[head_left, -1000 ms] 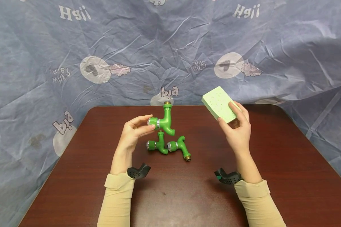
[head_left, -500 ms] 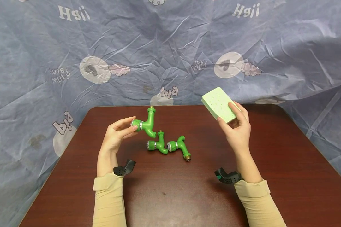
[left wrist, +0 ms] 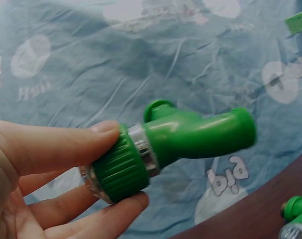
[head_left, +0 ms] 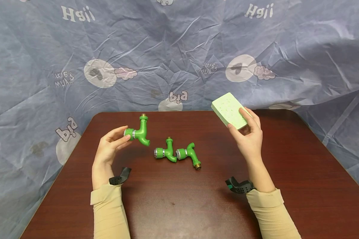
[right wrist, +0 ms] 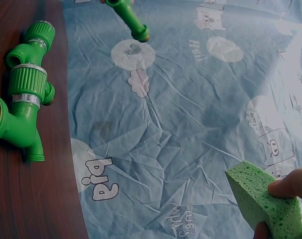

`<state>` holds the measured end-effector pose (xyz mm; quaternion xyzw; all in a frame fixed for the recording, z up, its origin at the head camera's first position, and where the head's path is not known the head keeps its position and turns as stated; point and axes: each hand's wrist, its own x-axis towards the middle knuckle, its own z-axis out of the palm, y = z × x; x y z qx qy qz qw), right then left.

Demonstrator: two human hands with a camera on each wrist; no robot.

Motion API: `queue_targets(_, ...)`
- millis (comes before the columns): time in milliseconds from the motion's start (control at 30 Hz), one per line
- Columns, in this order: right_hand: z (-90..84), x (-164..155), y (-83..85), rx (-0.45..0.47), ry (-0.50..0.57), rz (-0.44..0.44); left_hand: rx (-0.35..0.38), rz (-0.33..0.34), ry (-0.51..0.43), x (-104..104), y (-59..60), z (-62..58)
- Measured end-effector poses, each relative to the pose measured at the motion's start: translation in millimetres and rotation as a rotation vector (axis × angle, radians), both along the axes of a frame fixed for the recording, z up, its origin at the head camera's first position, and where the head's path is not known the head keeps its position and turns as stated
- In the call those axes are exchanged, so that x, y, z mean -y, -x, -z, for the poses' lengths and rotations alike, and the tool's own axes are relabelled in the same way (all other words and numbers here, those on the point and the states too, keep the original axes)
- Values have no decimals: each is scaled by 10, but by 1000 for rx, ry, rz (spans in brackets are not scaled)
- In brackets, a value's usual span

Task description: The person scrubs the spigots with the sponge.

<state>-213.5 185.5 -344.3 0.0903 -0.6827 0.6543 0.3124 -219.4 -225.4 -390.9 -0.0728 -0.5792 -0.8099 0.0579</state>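
Above the brown table (head_left: pixel 197 205), the left hand (head_left: pixel 109 149) pinches a green faucet (head_left: pixel 139 134) by its ribbed knob while the right hand (head_left: pixel 251 137) grips a raised green sponge (head_left: pixel 228 109).

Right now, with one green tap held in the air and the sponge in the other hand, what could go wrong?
1. The left hand holds the green tap only by its ribbed knob; this grip may slip and drop it onto the table.
2. Two other taps lie touching below; a falling tap could scatter them.
3. The right hand pinches the sponge by one end, so it may tip out.
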Motion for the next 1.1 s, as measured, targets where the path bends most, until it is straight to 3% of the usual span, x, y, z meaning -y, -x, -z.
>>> queue_targets(367,5,0,-2,1,-13,6,208,-324,-230,173,78,198)
queue_targets(633,14,-9,6,1,-4,-3,358,-441,-310,229,164,391)
queue_targets(867,17,-12,11,0,-9,-3,428,-552,-239,195,217,514)
queue_targets(1100,17,-9,15,9,-17,0,444,-576,-155,168,245,540)
